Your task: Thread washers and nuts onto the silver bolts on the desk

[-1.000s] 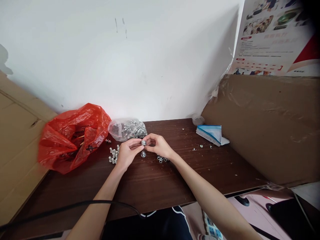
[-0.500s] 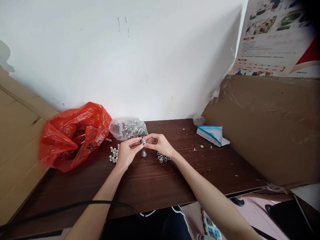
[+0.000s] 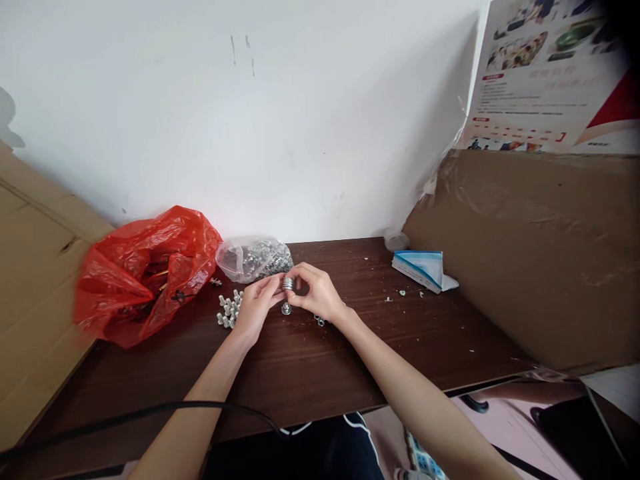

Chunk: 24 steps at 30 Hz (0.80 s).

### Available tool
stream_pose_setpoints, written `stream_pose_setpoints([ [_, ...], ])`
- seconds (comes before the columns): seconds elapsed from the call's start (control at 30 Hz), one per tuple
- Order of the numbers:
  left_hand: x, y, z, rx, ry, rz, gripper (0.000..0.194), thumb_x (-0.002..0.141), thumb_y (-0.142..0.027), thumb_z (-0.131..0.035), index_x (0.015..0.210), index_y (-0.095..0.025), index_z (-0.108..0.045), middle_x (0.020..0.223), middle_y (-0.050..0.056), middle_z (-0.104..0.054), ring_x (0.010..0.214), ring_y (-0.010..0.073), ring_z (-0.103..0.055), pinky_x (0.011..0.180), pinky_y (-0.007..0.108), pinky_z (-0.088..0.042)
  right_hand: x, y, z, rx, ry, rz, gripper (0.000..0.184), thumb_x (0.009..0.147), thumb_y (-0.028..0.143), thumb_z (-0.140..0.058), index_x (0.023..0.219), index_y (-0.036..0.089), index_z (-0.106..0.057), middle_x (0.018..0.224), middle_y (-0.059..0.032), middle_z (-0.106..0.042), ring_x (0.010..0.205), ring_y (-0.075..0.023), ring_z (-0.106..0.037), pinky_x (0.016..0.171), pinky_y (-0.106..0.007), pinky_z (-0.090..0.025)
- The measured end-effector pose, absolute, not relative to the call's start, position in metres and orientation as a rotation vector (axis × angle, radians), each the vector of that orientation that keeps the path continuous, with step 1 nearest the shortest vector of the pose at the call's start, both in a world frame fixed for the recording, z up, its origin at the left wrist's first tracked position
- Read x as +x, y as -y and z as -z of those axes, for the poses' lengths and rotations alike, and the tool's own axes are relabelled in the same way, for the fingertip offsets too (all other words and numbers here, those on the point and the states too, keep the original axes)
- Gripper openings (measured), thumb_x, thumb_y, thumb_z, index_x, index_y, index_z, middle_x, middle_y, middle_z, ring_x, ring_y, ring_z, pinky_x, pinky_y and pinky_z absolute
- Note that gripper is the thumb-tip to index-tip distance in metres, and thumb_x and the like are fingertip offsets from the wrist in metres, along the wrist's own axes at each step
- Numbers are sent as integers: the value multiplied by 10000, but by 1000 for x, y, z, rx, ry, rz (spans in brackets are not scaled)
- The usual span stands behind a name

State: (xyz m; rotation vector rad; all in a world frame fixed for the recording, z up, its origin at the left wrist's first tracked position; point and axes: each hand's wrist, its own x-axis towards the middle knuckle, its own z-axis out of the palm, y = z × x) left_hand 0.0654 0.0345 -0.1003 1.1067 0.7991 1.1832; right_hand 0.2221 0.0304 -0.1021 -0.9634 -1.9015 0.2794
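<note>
A short stack of silver metal washers [image 3: 289, 283] is held up between my two hands, above the table. My right hand [image 3: 316, 293] pinches it between thumb and curled fingers. From the other side, my left hand [image 3: 257, 308] has its fingers closed against the stack's left edge; its fingertips are partly hidden. Just below them a small flanged metal piece [image 3: 286, 309] stands on the table. Several bolts [image 3: 229, 310] stand grouped beside my left hand. A few nuts [image 3: 319, 321] show under my right hand, which covers the others.
A clear plastic bag [image 3: 255, 259] of small metal hardware lies behind my hands. A red plastic bag [image 3: 150, 273] stands at the left. A blue-and-white packet [image 3: 420, 268] rests on the right of the brown table [image 3: 300, 373]. Cardboard [image 3: 540, 260] borders both sides; a black cable [image 3: 150, 407] crosses in front.
My right fingers have curled more and arched around the washers, and the stack's side now shows more. My right hand has come lower and covers more of the nuts.
</note>
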Motion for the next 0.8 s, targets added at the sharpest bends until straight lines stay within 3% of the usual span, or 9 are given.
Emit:
stream_pose_setpoints([
  [0.33, 67, -30, 98, 1305, -848, -1093, 446, 716, -429, -729, 1013, -99, -693, 964, 122, -720, 934, 259, -670, 841, 352, -537, 218, -28, 99, -904, 1992, -46, 214, 731, 139, -579, 941, 181, -574, 954, -54, -640, 822, -180, -576, 793, -320, -420],
  [0.8, 63, -35, 104, 1197, -755, -1041, 401, 773, -418, -682, 1030, -111, -695, 967, 112, -715, 927, 244, -667, 870, 401, -532, 218, -32, 105, -918, 2044, 36, 185, 780, 181, -572, 964, 178, -565, 965, -69, -645, 867, -206, -574, 766, -335, -435],
])
